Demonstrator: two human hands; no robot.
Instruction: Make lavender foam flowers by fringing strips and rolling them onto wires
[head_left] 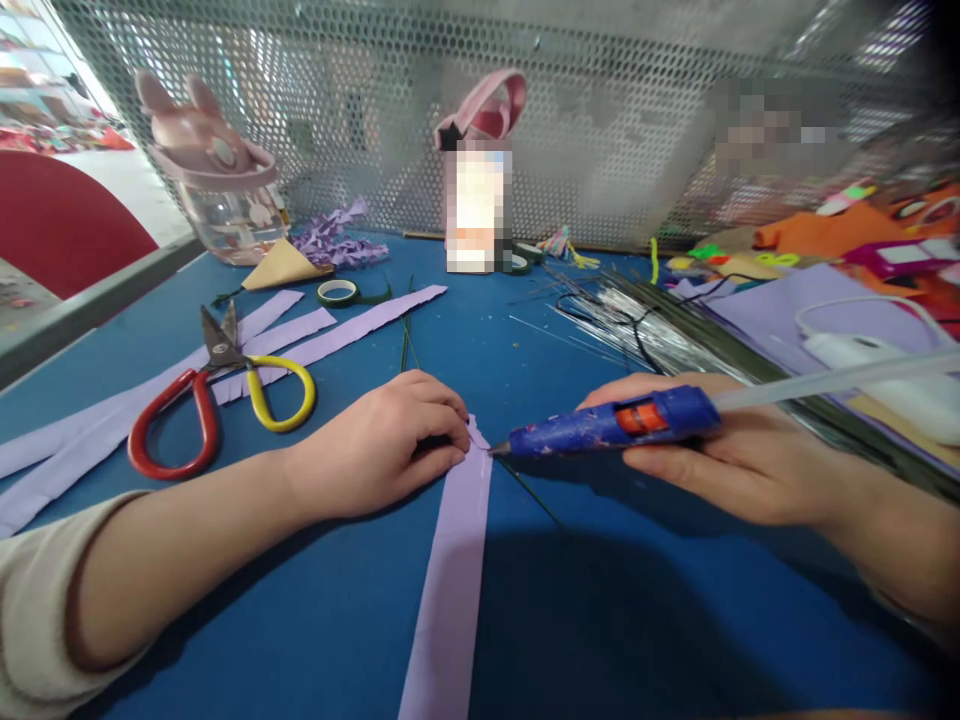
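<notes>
A long purple paper strip (450, 590) runs from the table's near edge up to my left hand (382, 445). The fingers of that hand are closed on the strip's far end, where the edge looks folded or curled. My right hand (742, 450) grips a blue hot glue gun (600, 420), its metal nozzle touching or just above the strip beside my left fingertips. From the gun's back a clear glue stick sticks out to the right. A thin dark green stem wire (534, 492) lies by the strip's end, partly hidden under it.
Red-and-yellow scissors (225, 375) lie open on more purple strips (360, 325) at left. Green tape (337, 292), a clear bottle (232, 215) and a lit phone (474, 210) are farther back. Wires (637, 320) and purple sheets (772, 310) crowd the right. A mesh panel (360, 110) bounds the blue table.
</notes>
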